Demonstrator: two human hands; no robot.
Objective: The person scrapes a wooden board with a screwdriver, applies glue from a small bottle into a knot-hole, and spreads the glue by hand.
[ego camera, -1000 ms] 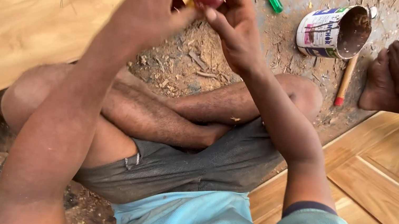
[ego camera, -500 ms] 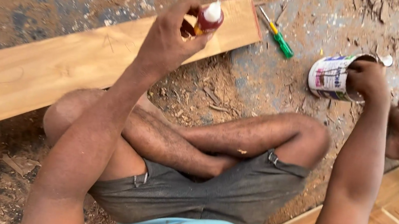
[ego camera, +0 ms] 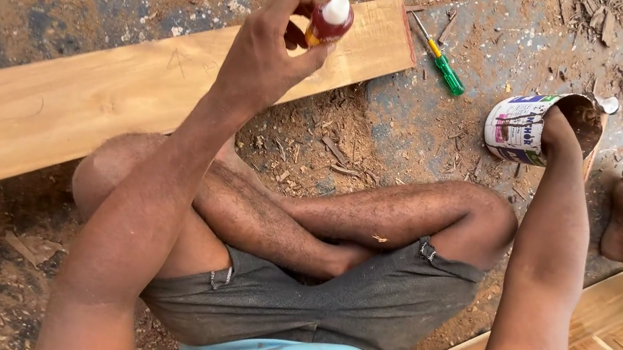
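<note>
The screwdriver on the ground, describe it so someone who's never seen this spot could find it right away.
Start at the long pale wooden plank lying across the dusty floor. Just past its right end, short of the open tin can, lies the screwdriver. Its bright green and yellow handle stands out from the brown wood chips around it.

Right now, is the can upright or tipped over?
Tipped. The can lies on its side on the ground, its printed side facing up, its mouth toward the right, with the right hand reaching into it.
</note>
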